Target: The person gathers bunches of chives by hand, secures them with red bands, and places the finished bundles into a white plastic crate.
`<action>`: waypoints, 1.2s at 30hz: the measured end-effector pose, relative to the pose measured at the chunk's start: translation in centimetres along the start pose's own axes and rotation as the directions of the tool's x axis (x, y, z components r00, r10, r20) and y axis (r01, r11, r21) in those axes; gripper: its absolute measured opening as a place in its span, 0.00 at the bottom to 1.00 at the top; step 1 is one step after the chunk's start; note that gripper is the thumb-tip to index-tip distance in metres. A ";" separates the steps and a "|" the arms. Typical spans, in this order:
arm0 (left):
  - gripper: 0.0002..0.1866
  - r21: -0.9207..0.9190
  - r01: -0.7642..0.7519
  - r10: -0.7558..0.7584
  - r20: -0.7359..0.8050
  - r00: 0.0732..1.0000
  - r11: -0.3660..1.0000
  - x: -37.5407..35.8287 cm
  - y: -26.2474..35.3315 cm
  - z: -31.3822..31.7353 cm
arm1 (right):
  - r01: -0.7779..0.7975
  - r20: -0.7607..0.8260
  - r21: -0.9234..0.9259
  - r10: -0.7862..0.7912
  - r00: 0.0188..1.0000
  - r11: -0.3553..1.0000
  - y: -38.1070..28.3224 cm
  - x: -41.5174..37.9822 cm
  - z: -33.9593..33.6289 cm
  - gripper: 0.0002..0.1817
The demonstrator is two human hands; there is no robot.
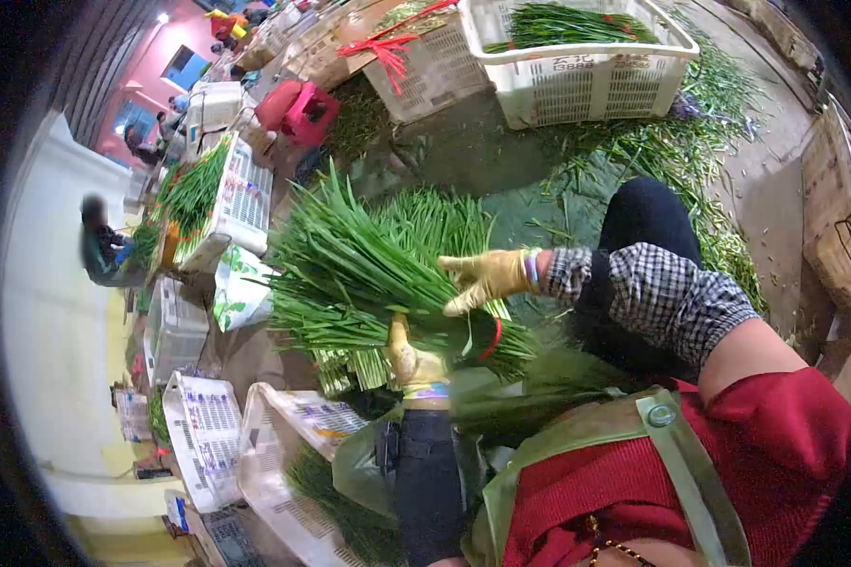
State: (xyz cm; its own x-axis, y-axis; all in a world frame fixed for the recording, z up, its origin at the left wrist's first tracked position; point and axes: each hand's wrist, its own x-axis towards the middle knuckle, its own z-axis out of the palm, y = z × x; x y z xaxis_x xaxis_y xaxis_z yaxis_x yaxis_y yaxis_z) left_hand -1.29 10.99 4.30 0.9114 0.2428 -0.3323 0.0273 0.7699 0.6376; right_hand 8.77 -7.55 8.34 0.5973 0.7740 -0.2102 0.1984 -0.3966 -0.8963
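My left hand, in a yellowish glove, is wrapped round the lower side of a bunch of garlic chives. The long green leaves fan out to the upper left. A red tie circles the bunch near its right end. My right hand, also gloved, is at the upper side of the leaves with its fingers apart; whether it touches them is hard to tell. More chives lie behind the bunch, and pale stalk ends show below it.
A white crate with green bunches stands at the top. Red ties hang by another crate. Loose trimmings litter the floor at right. White crates line the left, near a pink stool. A person sits far left.
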 end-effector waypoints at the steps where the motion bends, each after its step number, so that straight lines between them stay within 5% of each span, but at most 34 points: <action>1: 0.21 -0.003 -0.024 0.024 -0.018 1.000 1.000 -0.1 -0.2 0.2 | -0.104 0.067 -0.029 0.105 0.992 0.994 0.3 -0.7 0.6 0.71; 4: 0.21 -0.003 -0.016 0.016 -0.056 0.998 1.000 0.1 -0.8 0.4 | 0.112 -0.273 0.126 -0.074 0.959 0.986 1.5 0.6 4.2 0.70; 5: 0.21 0.104 -0.055 0.065 -0.097 0.993 0.993 -0.7 -1.4 1.1 | 0.345 -0.367 0.366 -0.206 0.907 0.865 0.2 0.4 3.9 0.69; 6: 0.22 0.208 -0.087 0.115 -0.127 0.985 0.974 -1.2 -1.8 1.5 | 0.179 -0.468 0.223 -0.056 0.882 0.958 0.3 0.9 4.1 0.62; 7: 0.22 0.373 -0.103 0.167 -0.141 0.976 0.922 -1.5 -1.9 2.1 | 0.123 -0.480 0.235 0.005 0.877 0.964 0.0 0.9 3.8 0.54; 9: 0.21 0.345 -0.187 0.242 -0.122 0.963 0.920 -2.3 -1.9 3.4 | 0.017 -0.504 0.263 0.122 0.855 0.965 -0.3 1.0 2.5 0.38; 10: 0.20 0.372 -0.200 0.267 -0.139 0.954 0.907 -2.4 -1.4 3.4 | 0.106 -0.453 0.453 0.126 0.883 0.885 0.3 1.4 2.2 0.34; 13: 0.18 0.539 -0.302 0.367 -0.015 0.930 0.787 -0.3 -1.5 -0.7 | 0.067 -0.438 0.528 0.205 0.875 0.847 0.4 1.5 1.1 0.31; 17: 0.18 0.407 -0.275 0.340 -0.097 0.935 0.871 -0.7 -1.2 1.0 | 0.060 -0.408 0.593 0.235 0.883 0.803 1.4 2.0 1.1 0.29; 22: 0.18 0.509 -0.253 0.293 0.001 0.956 0.823 -0.3 -1.0 -0.2 | 0.038 -0.334 0.723 0.300 0.894 0.690 0.4 1.1 1.0 0.27; 24: 0.21 0.505 -0.292 0.338 0.001 0.941 0.812 -0.4 -0.4 0.8 | 0.104 -0.444 0.539 0.177 0.878 0.836 1.8 1.7 1.0 0.18; 25: 0.30 0.551 -0.236 0.303 -0.032 0.953 0.800 -0.5 0.2 0.4 | 0.140 -0.500 0.384 0.077 0.863 0.913 4.5 3.5 1.1 0.16; 26: 0.40 0.593 -0.178 0.267 -0.064 0.962 0.785 -0.6 0.8 0.0 | 0.100 -0.509 0.048 -0.062 0.859 0.994 5.0 3.4 0.1 0.14; 27: 0.41 0.613 -0.248 0.312 0.002 0.950 0.750 -0.2 0.9 -0.8 | 0.049 -0.508 -0.295 -0.200 0.838 0.954 5.4 3.2 -0.9 0.13; 28: 0.41 0.625 -0.317 0.353 0.071 0.933 0.713 0.6 1.0 -2.1 | 0.131 -0.530 -0.400 -0.346 0.774 0.907 6.0 3.0 -2.2 0.15; 29: 0.46 0.571 -0.325 0.308 0.131 0.942 0.754 1.7 0.9 -3.5 | 0.223 -0.593 0.246 -0.035 0.804 0.943 6.3 4.2 -3.0 0.15; 31: 0.46 0.627 -0.359 0.396 0.086 0.914 0.691 2.1 0.5 -3.9 | 0.224 -0.418 0.752 0.186 0.889 0.619 6.4 4.7 -5.4 0.16; 32: 0.45 0.691 -0.328 0.413 0.047 0.910 0.644 2.2 0.5 -4.0 | 0.197 -0.317 0.906 0.291 0.903 0.375 6.5 4.9 -6.6 0.19; 34: 0.44 0.708 -0.359 0.445 0.071 0.893 0.608 2.0 -0.1 -3.4 | 0.341 -0.355 0.934 0.369 0.859 0.104 1.8 1.8 -7.2 0.11; 36: 0.41 0.740 -0.346 0.322 0.183 0.929 0.577 1.8 -0.4 -3.0 | 0.332 -0.334 0.941 0.313 0.889 0.063 3.2 2.0 -7.7 0.10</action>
State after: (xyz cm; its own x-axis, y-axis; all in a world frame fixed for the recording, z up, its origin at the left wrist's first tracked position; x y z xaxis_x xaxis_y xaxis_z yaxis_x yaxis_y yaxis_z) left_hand -0.91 12.86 1.38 0.9306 0.3653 0.0239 0.0046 -0.0768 0.9970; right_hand 16.60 -11.11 8.03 0.8529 0.3989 -0.3369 -0.5208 0.6962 -0.4940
